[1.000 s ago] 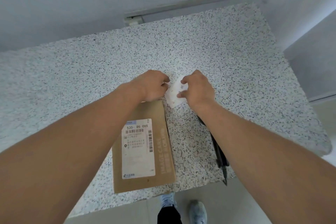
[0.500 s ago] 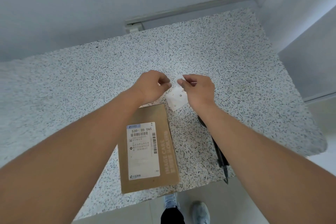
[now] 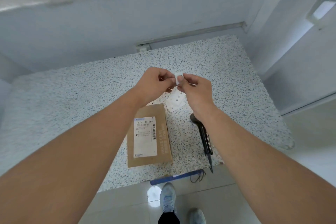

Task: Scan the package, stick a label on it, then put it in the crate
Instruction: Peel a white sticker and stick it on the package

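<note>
Above the speckled tabletop, our left hand and right hand meet, both pinching a small white label between thumb and fingertips. The brown package lies flat just below and toward us from both hands, long axis running away from us; our left hand seems nearer. A black scanner rests right of it.

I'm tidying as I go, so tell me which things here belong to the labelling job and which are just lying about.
For the job:
box
small label, pinched by left hand and right hand
label sheet
scanner
blue crate edge, below the table

Lying about:
nothing else on the table
</note>
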Available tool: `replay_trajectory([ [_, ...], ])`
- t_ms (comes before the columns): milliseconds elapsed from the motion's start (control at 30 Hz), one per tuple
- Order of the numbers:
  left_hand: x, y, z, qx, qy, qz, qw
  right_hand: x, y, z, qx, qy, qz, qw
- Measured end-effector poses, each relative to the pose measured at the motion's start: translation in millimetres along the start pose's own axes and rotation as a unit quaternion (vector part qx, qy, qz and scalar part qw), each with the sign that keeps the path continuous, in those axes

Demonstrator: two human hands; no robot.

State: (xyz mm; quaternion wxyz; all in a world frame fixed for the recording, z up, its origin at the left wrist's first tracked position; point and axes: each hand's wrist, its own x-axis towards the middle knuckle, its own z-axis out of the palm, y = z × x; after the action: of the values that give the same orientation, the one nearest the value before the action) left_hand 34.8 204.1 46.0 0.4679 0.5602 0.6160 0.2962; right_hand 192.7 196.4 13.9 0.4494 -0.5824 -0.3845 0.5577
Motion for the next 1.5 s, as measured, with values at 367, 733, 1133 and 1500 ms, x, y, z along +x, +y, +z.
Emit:
replay_trajectory([
  [367,-59.4,65.9,-1.7,0.004,0.015,0.044,0.999,-53.4,-57.5,-28.9,-0.001,-0.051,-0.070,0.996],
  [733,-101.2,100.7,-1.4,0.035,0.074,0.047,0.996,-91.4,-89.5,-47.7,-0.130,0.000,-0.155,0.979],
  [1133,-134.7,113.4,1.3,0.040,0.098,0.049,0.993,-120.7,-92.7,-62.8,-0.113,-0.096,-0.188,0.971],
  [1500,-162.3,124.8,1.1,0.048,0.090,0.035,0.994,-145.8,-103.0,-69.0,-0.155,-0.106,-0.203,0.961],
])
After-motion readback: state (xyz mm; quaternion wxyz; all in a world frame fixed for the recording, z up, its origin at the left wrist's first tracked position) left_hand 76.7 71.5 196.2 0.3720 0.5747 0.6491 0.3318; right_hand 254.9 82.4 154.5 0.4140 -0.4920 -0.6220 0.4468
